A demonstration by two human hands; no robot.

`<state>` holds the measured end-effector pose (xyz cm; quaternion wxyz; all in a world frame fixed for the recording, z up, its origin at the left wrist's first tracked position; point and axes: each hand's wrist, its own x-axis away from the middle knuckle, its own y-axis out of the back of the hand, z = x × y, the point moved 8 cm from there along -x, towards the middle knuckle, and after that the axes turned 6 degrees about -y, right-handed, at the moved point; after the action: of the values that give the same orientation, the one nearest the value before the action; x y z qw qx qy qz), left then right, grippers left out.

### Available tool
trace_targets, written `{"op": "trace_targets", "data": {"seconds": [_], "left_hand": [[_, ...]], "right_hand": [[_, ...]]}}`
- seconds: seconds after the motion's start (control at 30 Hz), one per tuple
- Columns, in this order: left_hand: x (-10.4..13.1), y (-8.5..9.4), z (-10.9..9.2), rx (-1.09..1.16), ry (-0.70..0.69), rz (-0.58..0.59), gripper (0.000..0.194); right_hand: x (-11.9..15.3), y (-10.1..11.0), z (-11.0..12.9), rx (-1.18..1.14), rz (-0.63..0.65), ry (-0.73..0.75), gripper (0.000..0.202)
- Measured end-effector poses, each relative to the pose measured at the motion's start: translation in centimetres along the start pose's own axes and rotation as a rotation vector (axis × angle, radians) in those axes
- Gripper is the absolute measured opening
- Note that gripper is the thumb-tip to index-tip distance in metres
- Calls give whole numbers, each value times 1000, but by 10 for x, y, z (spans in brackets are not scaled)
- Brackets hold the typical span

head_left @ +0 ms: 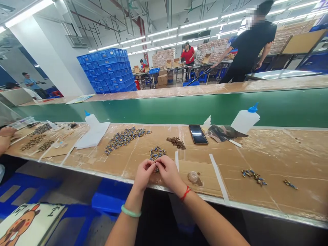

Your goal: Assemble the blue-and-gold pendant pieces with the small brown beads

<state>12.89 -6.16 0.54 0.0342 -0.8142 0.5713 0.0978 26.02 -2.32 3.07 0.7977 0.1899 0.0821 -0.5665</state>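
Note:
My left hand (144,174), with a pale green bangle on its wrist, is pinched near the table's front edge. Touching it at the fingertips is my right hand (169,172), also pinched, with a red string on the wrist. What they hold is too small and covered to make out. Just beyond the fingers lies a small pile of blue and gold pieces (157,151), partly hidden by them. A larger pile of such pieces (125,137) spreads to the left. Small brown pieces (176,142) lie behind my right hand. A round clear dish (193,177) sits to its right.
A phone (198,134), a camouflage cloth (222,133) and a white bottle (245,121) stand or lie at the back right. Loose pieces (254,177) are on the right. A green belt (159,111) runs behind the table. Another person's hand (7,135) is at far left.

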Motion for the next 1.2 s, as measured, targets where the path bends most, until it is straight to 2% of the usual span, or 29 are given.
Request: {"op": "trace_targets", "data": {"seconds": [0.17,0.27,0.33,0.47,0.53,0.7,0.83,0.93,1.03,1.2], "left_hand": [[-15,5,-1,-127,-49,-31,36],[-13,12,-9,-207,-100,-88,23],[-7,13,-17,-225,-140,-91,23],[11,-8,-21,-129,-127,144,33],[19,-18,-20,-55,-88,212,41],[31,-32,-17,149,6,182,56],[45,-47,-7,467,209,127,58],[58,-63,-5,645,327,147,57],[65,-75,-10,689,335,173,56],[67,-80,-13,618,342,166,55]], "right_hand": [[-1,4,-9,-20,-58,-31,17],[4,8,-15,-78,-85,-75,12],[8,10,-17,-129,-97,-105,15],[17,16,-16,-215,-134,-147,21],[21,18,-14,-243,-142,-159,22],[32,25,-6,-339,-122,-171,28],[42,33,12,-321,-24,-42,32],[48,40,21,-248,-5,32,28],[54,49,28,-163,-63,76,21],[63,60,43,-76,-145,154,14]]}}
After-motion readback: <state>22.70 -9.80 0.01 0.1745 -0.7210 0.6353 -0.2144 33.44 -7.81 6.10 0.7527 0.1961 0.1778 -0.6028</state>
